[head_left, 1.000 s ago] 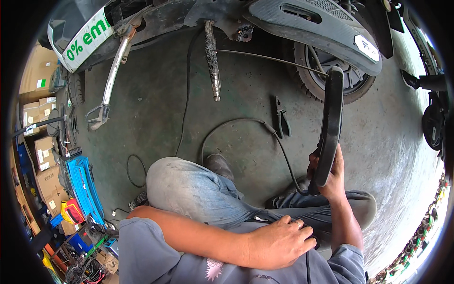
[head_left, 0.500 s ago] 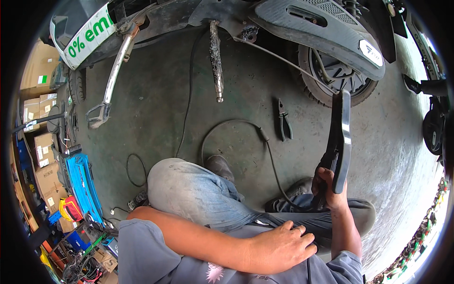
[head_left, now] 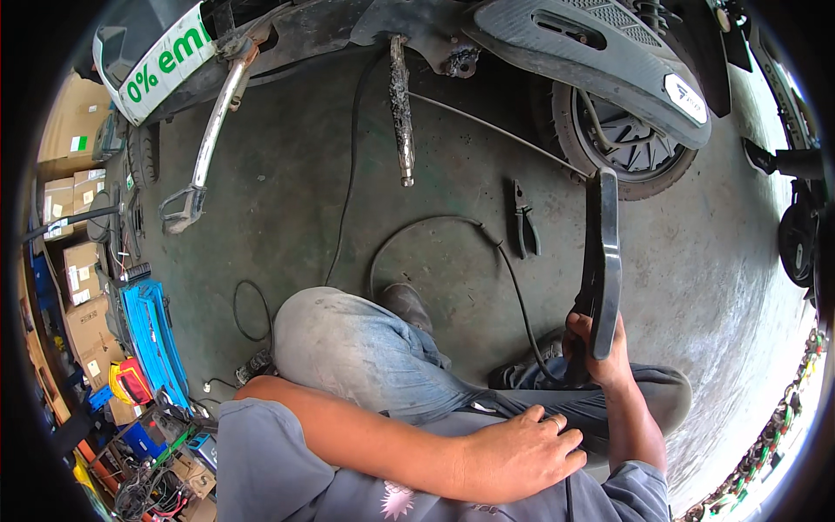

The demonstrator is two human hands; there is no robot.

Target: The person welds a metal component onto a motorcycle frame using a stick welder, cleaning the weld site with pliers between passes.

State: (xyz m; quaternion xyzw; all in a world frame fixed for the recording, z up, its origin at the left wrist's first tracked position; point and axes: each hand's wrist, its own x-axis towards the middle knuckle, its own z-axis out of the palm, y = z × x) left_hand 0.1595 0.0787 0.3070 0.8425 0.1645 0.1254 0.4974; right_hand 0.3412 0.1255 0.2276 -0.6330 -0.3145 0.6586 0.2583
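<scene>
Head view: the left hand (head_left: 522,452) lies curled at the lap (head_left: 426,378), its grasp hidden; the right hand (head_left: 614,361) clamps a black cabled tool (head_left: 605,270), whose thin rod (head_left: 496,133) points toward a metal bar (head_left: 401,113) under the vehicle frame (head_left: 435,39). Work seems partway: the bar looks crusted, its lower end smoother; what remains is unclear.

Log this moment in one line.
left hand: palm down | right hand: gripping black tool | rod: at tool's far end | pliers: on floor

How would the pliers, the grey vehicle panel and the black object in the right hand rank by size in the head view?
1. Grey vehicle panel
2. Black object
3. Pliers
Apparent sizes only; nearness may mislead.
</scene>
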